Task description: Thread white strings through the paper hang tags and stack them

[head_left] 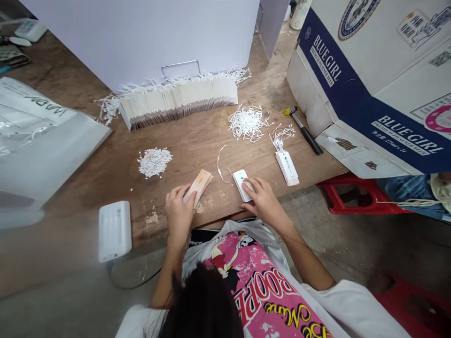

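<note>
My left hand (178, 206) is closed around a stack of hang tags (202, 180) with the orange-and-pink side up. On the right, my right hand (263, 198) grips the edges of a stack of white hang tags (240, 177) near the table's front edge. A single white string (219, 170) lies between the two stacks. Beyond my right hand rests a bundle of strung tags (287, 165), its strings spread away from me. Further back is a heap of white tag strings (247, 123). To the left sits a pile of small white pieces (154, 162).
A long row of strung tags (179, 102) stands against a pale board (141, 42). A black-handled hammer (310, 138) lies beside a beer carton (355, 103). At left are a white power bank (114, 231) with a cable and a plastic bag (42, 141). A red stool (352, 199) stands right.
</note>
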`<control>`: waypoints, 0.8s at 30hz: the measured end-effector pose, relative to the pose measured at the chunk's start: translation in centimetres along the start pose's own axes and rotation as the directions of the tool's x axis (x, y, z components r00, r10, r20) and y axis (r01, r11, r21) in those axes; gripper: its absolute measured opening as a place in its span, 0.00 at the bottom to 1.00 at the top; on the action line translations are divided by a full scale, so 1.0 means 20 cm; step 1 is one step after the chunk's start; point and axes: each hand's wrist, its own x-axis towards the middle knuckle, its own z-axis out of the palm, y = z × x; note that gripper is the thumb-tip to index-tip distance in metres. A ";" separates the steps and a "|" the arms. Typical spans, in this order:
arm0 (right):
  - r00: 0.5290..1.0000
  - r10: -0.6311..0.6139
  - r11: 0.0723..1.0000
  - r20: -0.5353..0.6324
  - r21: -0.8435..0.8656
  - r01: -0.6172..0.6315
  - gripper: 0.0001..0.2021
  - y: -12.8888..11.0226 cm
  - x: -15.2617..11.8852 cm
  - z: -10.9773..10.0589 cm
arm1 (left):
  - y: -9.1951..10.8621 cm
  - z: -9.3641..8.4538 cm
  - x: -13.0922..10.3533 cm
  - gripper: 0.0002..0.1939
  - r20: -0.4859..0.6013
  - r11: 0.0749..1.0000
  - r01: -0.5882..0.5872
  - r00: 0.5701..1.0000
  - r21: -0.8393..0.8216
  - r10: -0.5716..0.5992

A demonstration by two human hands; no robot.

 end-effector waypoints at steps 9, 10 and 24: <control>0.993 -0.098 0.995 -0.068 -0.034 0.096 0.17 0.01 -0.12 -0.06 | -0.05 -0.01 0.03 0.15 -0.015 0.999 0.014 1.000 -0.040 -0.015; 0.988 -0.093 0.995 -0.122 -0.031 0.090 0.16 0.01 -0.13 -0.07 | -0.04 -0.01 0.02 0.14 -0.024 0.997 0.021 0.999 -0.070 -0.023; 0.906 -0.054 0.996 -0.421 0.045 0.080 0.15 -0.01 -0.10 -0.03 | 0.02 -0.06 0.01 0.15 0.207 0.754 0.359 0.933 -0.550 -0.294</control>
